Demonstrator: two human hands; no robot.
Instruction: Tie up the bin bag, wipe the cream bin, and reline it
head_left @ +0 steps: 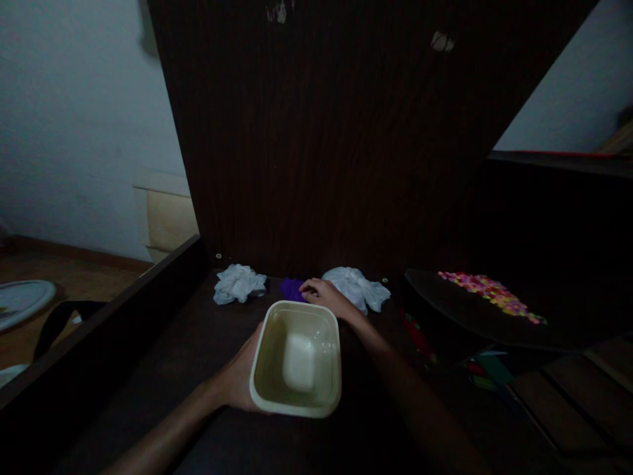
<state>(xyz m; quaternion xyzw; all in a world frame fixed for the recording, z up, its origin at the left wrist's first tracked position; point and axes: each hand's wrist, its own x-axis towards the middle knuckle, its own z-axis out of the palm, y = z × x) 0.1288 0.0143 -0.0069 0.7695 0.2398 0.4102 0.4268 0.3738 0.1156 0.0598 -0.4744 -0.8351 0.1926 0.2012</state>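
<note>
A cream-coloured, squarish plastic container (299, 363) is tilted so that its bare inside faces me. My left hand (244, 377) grips it from the left side, with most of the fingers hidden behind it. Beyond the container, my right hand (324, 295) has its fingers curled at the right edge of a crumpled purple bundle (291, 289). Whether that bundle is cloth or plastic I cannot tell. Right behind this hand lies a knotted white plastic bag (356, 285). Another crumpled white plastic bag (239, 284) sits to the left of the purple bundle.
All this lies on a dark wooden surface (198, 349), with a tall dark panel (321, 145) behind and a raised side board (113, 310) at left. To the right, colourful small pieces (494, 297) lie on a dark curved item, near a slatted wooden piece (568, 402).
</note>
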